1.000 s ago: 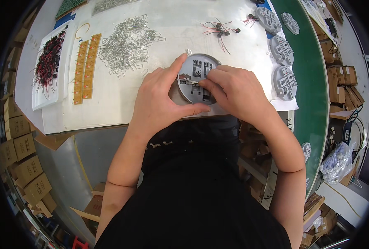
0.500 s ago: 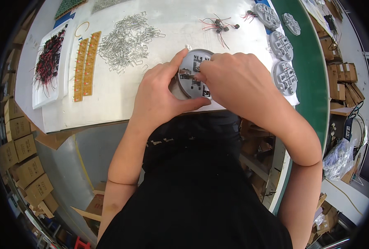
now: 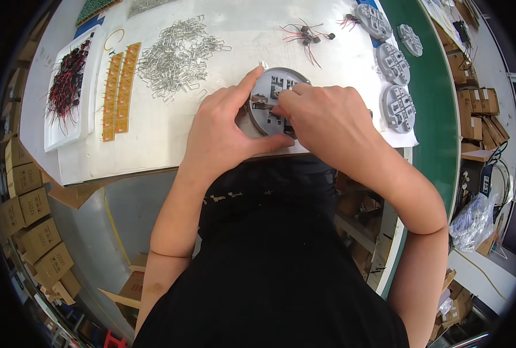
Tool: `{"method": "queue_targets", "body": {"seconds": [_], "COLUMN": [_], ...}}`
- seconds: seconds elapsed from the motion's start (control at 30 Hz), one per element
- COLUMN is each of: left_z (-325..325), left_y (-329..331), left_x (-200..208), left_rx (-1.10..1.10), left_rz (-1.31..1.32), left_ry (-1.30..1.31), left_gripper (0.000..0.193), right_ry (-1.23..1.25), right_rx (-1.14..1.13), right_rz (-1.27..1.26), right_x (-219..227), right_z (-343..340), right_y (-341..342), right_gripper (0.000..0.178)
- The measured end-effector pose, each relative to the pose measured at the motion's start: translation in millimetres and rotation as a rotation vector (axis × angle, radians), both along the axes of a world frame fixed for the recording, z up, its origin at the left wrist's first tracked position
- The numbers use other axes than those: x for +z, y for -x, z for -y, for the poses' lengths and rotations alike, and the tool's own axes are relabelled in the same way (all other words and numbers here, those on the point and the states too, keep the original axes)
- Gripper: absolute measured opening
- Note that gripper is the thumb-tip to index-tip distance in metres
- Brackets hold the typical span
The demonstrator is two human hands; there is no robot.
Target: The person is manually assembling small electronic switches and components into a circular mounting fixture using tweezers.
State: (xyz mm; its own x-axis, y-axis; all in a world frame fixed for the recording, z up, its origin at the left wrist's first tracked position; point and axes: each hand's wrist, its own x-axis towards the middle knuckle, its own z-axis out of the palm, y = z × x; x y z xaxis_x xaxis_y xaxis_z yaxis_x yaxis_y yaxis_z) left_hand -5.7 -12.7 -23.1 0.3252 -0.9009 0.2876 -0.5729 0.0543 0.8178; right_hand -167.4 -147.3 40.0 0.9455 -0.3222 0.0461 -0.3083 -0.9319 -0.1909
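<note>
Round grey plate (image 3: 268, 93) lies flat on the white tabletop (image 3: 153, 139), near its front edge, right before me. My left hand (image 3: 220, 133) clasps it: forefinger along the far left rim, thumb along the near rim. My right hand (image 3: 324, 119) rests curled on its right half, fingertips pinched at a small part at the centre; what they grip is too small to tell. Left of the plate, a heap of metal clips (image 3: 174, 58). Beyond, yellow strips (image 3: 119, 87) and a white tray (image 3: 69, 93). To the right, three more grey plates (image 3: 392, 64).
</note>
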Motion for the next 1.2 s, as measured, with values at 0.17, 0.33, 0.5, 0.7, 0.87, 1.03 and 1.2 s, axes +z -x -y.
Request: {"method": "queue_targets", "body": {"seconds": [0.17, 0.33, 0.5, 0.7, 0.87, 1.03, 1.2], "left_z": [-9.4, -1.1, -2.8, -16.0, -12.1, -22.3, -20.9], "left_y": [-11.2, -20.9, -6.5, -10.4, -11.9, -3.4, -8.6], "left_x": [3.6, -0.8, 1.0, 6.6, -14.6, 2.0, -1.7], "left_rx": [-0.056, -0.084, -0.043, -0.007, -0.028, 0.097, 0.108], "left_rz": [0.004, -0.338, 0.030, 0.230, 0.185, 0.090, -0.043], "left_ry": [-0.017, -0.231, -0.052, -0.036, -0.006, 0.037, -0.015], "left_gripper": [0.097, 0.057, 0.022, 0.021, 0.024, 0.025, 0.027], "right_ry": [-0.398, -0.233, -0.183, -0.248, 0.074, 0.020, -0.273], "right_rx": [-0.164, -0.091, -0.257, -1.043, -1.594, -1.521, -1.649], "right_rz": [0.009, 0.254, 0.323, 0.763, 0.080, -0.137, -0.189], "right_x": [5.7, -7.2, -12.9, 28.7, -50.3, -1.4, -14.6], "right_z": [14.1, -23.2, -25.6, 171.7, 260.0, 105.5, -106.9], "right_y": [14.8, 45.5, 64.9, 239.8, 469.7, 456.8, 503.2], "right_gripper": [0.028, 0.031, 0.036, 0.039, 0.078, 0.098, 0.116]}}
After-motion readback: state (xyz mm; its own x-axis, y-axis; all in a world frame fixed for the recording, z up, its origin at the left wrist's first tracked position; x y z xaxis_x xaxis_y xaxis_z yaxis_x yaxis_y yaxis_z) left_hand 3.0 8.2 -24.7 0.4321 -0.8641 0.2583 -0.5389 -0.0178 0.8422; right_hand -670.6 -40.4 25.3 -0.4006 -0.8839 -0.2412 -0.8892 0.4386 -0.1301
